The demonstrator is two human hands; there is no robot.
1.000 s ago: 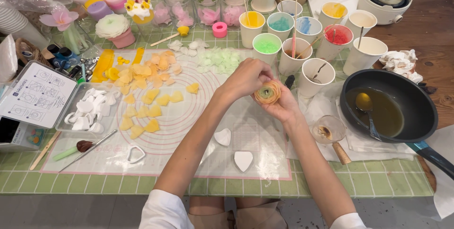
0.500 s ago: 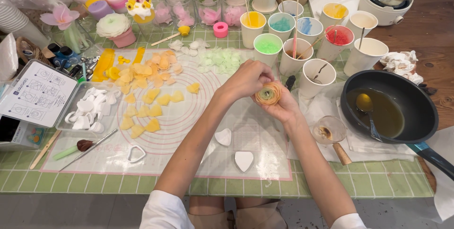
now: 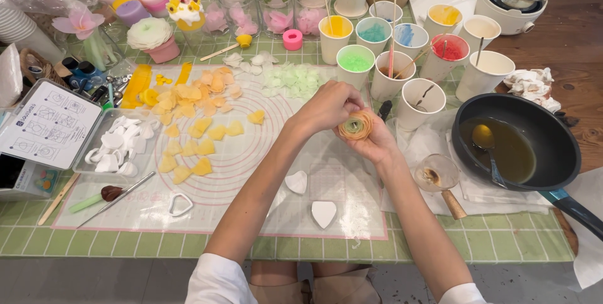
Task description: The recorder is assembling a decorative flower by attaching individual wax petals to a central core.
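Near edge first: white sleeves at 6 o'clock, knees below the table edge, rest of the body cut off. Little has changed vs the frames 1.0 s and 0.5 s ago. Both hands stay over the mat (image 3: 220, 172), just right of centre, and the wax flower (image 3: 355, 125) sits in the same spot. Left hand (image 3: 326, 108) has curled a bit tighter over the flower's 10 o'clock side; right hand (image 3: 375, 144) still cups it from below at 4 o'clock. So both hands are closed round the flower, held up off the mat. My read: still pressing or adding petals to the outer ring, no new petal picked up.

Further out: white heart cutters (image 3: 323, 213) at 6 o'clock of the hands, yellow petals (image 3: 188, 125) at 9 o'clock, green petals (image 3: 292, 81) at 11, paper cups (image 3: 419, 100) of coloured wax at 1, pan (image 3: 515, 144) with liquid and a spoon at 3.

Hard to make out: flower's underside and back, hidden by fingers and palm; can't tell if a loose petal is pinched under the left fingers. Cup contents partly hidden by rims. Pan handle and kettle cut off at the frame edge.
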